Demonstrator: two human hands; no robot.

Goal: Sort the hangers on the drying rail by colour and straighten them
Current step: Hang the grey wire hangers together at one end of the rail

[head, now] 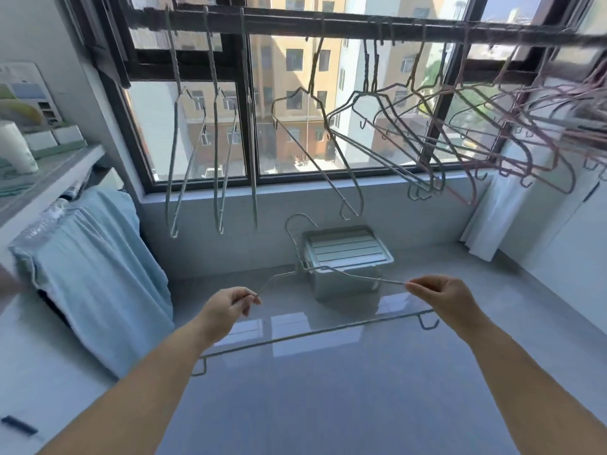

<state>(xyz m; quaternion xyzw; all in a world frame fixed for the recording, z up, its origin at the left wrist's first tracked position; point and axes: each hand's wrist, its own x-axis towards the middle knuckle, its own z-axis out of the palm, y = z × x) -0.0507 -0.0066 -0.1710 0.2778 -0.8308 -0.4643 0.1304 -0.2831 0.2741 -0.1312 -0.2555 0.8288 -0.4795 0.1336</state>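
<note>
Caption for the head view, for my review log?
Left hand and right hand pinch a pale wire hanger by its shoulders, below the hanger-laden rail.

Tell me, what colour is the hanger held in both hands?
The hanger is pale greyish green; the head view shows it best.

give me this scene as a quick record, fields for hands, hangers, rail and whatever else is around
left hand: pinches the held hanger's left shoulder
right hand: pinches its right shoulder
held hanger: pale wire, off the rail, hook pointing away
rail: dark bar across the window
green hangers: on the rail, left and middle
pink hangers: bunched at the right, tilted
box: lidded, on the floor
cloth: light blue, draped at left
</note>
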